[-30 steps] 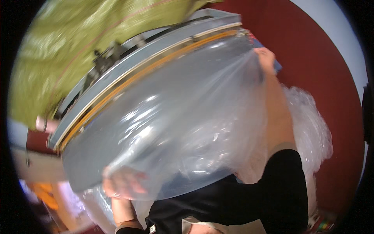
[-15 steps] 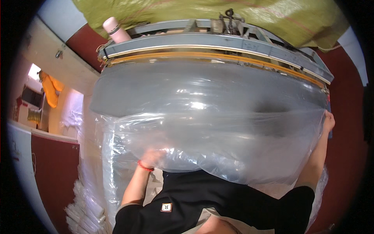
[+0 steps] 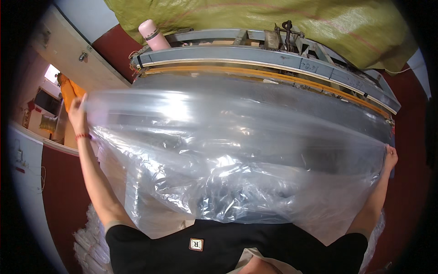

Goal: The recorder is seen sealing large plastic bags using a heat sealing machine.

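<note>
At far left, the left hand, a red bracelet at its wrist, is closed on an edge of the clear plastic sheet. If that grip slips, this side could drop and fold over itself. Next comes a pink bottle by the left end of the metal frame; a knock to the frame could topple it. In the middle, the sheet spans between both hands, its lower part crumpled near the black shirt; those wrinkles could bunch up or set as creases. Close to the orange strip, loose plastic could snag. At far right, the right hand pinches the opposite edge, lower in view than the left; uneven pull could skew the sheet or tear it at the fingertips.
</note>
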Demonstrator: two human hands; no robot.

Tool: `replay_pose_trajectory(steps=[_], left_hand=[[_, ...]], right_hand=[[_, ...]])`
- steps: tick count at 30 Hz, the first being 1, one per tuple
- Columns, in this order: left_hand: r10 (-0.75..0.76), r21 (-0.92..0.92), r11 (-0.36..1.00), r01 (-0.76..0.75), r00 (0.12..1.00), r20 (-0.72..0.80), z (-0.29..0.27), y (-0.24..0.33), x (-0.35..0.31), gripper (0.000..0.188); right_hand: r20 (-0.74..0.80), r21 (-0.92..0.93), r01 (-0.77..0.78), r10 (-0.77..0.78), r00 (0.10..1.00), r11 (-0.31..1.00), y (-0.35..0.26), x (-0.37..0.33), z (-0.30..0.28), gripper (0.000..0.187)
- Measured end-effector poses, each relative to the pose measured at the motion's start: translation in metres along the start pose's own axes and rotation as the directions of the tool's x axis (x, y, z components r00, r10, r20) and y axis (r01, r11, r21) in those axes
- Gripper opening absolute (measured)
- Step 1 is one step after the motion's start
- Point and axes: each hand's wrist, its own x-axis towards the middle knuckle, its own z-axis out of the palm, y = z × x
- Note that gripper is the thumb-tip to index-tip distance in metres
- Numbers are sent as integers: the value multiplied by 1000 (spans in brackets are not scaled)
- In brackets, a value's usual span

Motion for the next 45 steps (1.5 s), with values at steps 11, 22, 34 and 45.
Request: replay_pose_trajectory(steps=[11, 22, 34, 45], left_hand=[[473, -130, 765, -631, 413, 779, 134, 65, -152, 47], [584, -228, 772, -594, 520, 624, 189, 48, -141, 43], [574, -224, 813, -538, 676, 462, 214, 66, -145, 18], [458, -291, 881, -372, 824, 335, 252, 58, -135, 27]], right_hand=[[-27, -35, 26, -27, 999, 999, -13, -6, -1, 26], [-2, 7, -36, 36, 999, 999, -8, -4, -3, 27], [-56, 320, -264, 296, 954, 910, -34, -13, -32, 24], [6, 471, -293, 329, 944, 832, -39, -35, -140, 28]])
